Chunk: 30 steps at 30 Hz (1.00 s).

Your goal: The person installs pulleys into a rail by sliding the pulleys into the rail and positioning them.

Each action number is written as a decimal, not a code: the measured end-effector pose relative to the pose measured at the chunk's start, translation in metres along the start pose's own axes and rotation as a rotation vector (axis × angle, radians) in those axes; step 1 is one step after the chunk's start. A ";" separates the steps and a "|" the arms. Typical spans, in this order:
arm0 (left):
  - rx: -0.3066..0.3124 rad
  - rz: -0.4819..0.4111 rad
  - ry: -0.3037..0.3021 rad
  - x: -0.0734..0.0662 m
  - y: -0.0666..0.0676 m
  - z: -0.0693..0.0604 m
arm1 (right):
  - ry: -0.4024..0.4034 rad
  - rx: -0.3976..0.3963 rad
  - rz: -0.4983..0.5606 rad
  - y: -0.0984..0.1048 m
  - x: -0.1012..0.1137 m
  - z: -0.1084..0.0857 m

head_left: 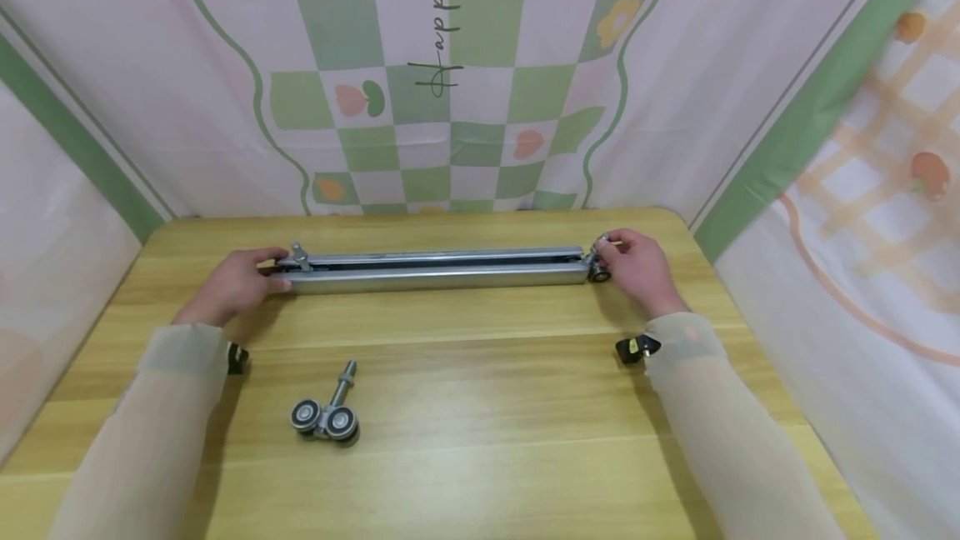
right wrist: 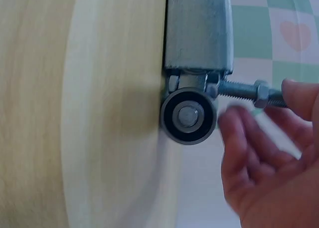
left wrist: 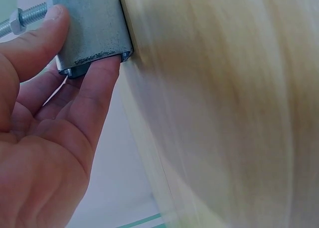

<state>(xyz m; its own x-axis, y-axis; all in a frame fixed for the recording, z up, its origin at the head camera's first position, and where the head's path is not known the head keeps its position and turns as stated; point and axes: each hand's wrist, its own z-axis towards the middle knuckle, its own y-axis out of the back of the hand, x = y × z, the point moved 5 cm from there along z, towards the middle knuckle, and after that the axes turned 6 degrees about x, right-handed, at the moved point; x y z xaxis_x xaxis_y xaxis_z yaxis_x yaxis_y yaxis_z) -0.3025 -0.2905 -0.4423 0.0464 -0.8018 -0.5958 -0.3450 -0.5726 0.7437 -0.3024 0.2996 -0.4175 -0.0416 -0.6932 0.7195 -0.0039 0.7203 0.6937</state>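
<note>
A metal channel rail [head_left: 442,277] lies across the far part of the table, slot facing up. My left hand [head_left: 238,283] grips its left end, thumb on the near side and fingertips against the end in the left wrist view. A bolt [head_left: 300,255] with a nut stands up from the slot there. At the right end, my right hand [head_left: 637,267] pinches the bolt [right wrist: 240,91] of a roller trolley. One wheel [right wrist: 188,116] of that trolley sits outside the rail's end, with its body partly in the opening.
Another roller trolley [head_left: 324,419] lies on the wooden table [head_left: 480,440] at the near left, its bolt pointing away. A patterned cloth [head_left: 480,90] hangs behind the table, with more cloth at both sides.
</note>
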 end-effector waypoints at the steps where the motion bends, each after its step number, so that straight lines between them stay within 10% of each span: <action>1: 0.000 0.000 0.001 0.000 0.000 0.000 | -0.002 -0.007 -0.011 0.000 0.001 -0.001; 12: -0.007 0.004 0.007 0.000 -0.001 0.000 | 0.195 -0.187 -0.225 0.000 0.024 -0.003; 30: -0.013 0.000 -0.021 0.000 0.001 0.000 | 0.243 -0.079 -0.352 -0.013 0.052 0.005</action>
<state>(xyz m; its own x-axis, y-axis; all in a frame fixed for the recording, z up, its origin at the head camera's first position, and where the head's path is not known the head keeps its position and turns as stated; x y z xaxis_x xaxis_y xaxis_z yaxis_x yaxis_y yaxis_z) -0.3029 -0.2912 -0.4421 0.0271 -0.7983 -0.6016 -0.3329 -0.5747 0.7476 -0.3096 0.2539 -0.3890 0.1851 -0.8888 0.4192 0.1011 0.4415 0.8915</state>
